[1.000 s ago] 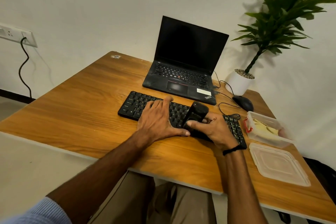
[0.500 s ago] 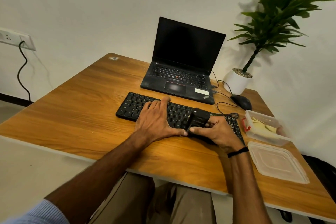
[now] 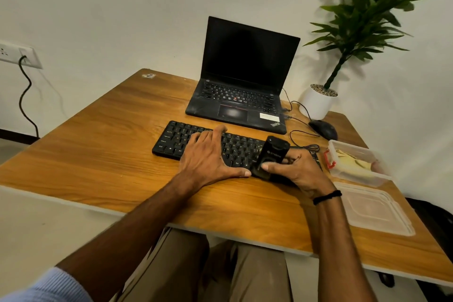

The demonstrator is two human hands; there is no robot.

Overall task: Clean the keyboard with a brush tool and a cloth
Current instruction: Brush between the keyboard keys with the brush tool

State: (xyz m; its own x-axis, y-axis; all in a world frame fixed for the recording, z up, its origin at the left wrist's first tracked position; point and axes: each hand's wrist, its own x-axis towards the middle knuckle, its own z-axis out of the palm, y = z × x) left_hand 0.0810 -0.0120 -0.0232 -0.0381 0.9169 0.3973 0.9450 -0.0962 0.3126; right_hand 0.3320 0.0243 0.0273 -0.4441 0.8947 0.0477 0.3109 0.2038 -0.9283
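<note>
Fingers [image 3: 293, 159] of my right hand [image 3: 301, 171] grip the brush tool [image 3: 272, 154]; left hand [image 3: 208, 154] lies flat, steadying the keyboard [image 3: 176, 140]. Sweep lightly along rows at frame centre.

Warm, dim indoor light; plant [image 3: 375, 14] shadow falls on wall; glare on laptop [image 3: 241, 95] touchpad; wide-angle bending at bench [image 3: 98, 142] edges.
</note>
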